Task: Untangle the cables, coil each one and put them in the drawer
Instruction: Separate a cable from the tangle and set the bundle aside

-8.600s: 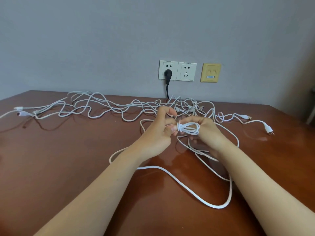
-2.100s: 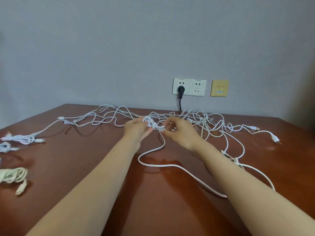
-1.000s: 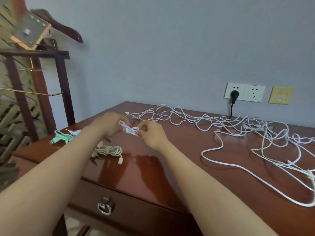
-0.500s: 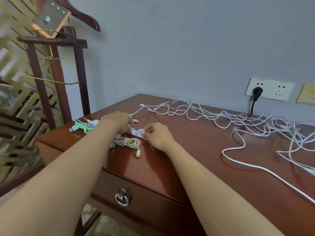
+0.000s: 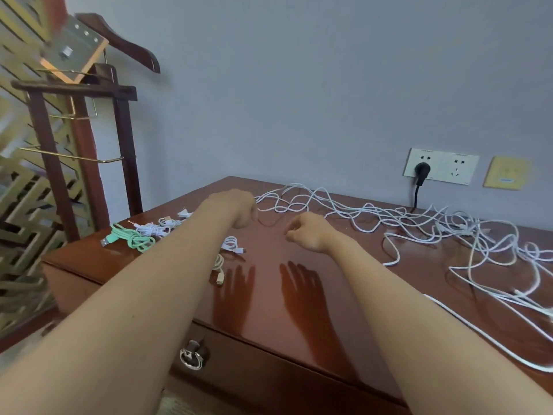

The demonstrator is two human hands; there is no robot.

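My left hand [image 5: 238,208] and my right hand [image 5: 308,232] hover above the desk top [image 5: 269,283], fingers loosely curled, holding nothing. Just below my left forearm a small white coiled cable [image 5: 232,245] lies on the desk, with a cream coiled cable [image 5: 219,266] in front of it. Further left lie a green coiled cable [image 5: 131,239] and other white coiled cables [image 5: 152,228]. A big tangle of white cables [image 5: 419,223] spreads over the right half of the desk. The drawer [image 5: 239,372] below the front edge is closed, and its ring handle [image 5: 191,357] hangs down.
A wooden valet stand [image 5: 89,121] with a hanger stands left of the desk, before a lattice screen. On the wall behind are a double socket [image 5: 441,165] with a black plug [image 5: 422,172] and a yellow plate [image 5: 505,176].
Both hands have let go of the small white coil, which now lies on the desk beside the other coils. The hands have lifted and drifted right.
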